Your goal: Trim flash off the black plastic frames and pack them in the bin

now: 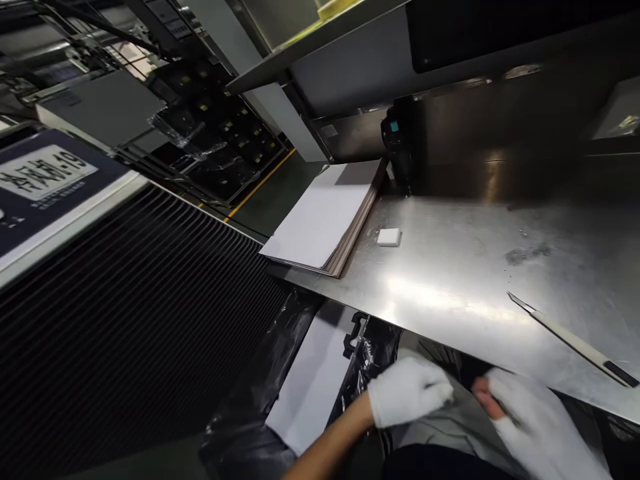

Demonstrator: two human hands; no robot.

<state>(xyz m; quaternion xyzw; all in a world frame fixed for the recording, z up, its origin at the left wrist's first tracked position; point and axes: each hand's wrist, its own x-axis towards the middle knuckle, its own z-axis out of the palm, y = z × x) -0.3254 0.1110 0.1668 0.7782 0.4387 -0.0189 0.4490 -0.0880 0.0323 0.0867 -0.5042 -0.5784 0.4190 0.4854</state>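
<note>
My left hand [411,392], in a white glove, is just off the table's front edge above my lap. Its fingers are curled together, and whatever may be inside them is hidden. Close by on the right is my right hand [527,417], also gloved in white with some fingertips bare. It is curled closed and slightly blurred, so its contents cannot be made out. A gap separates the two hands. On the metal table [450,267], beyond my right hand, lies a craft knife [570,337] with a pale handle and its blade showing.
A stack of white sheets [325,213] sits at the table's left end, beside a small white block [389,237] and a black device [404,143]. Below the edge, a black-lined bin [255,413] holds a white sheet [315,373]. A ribbed black panel [140,320] stands left.
</note>
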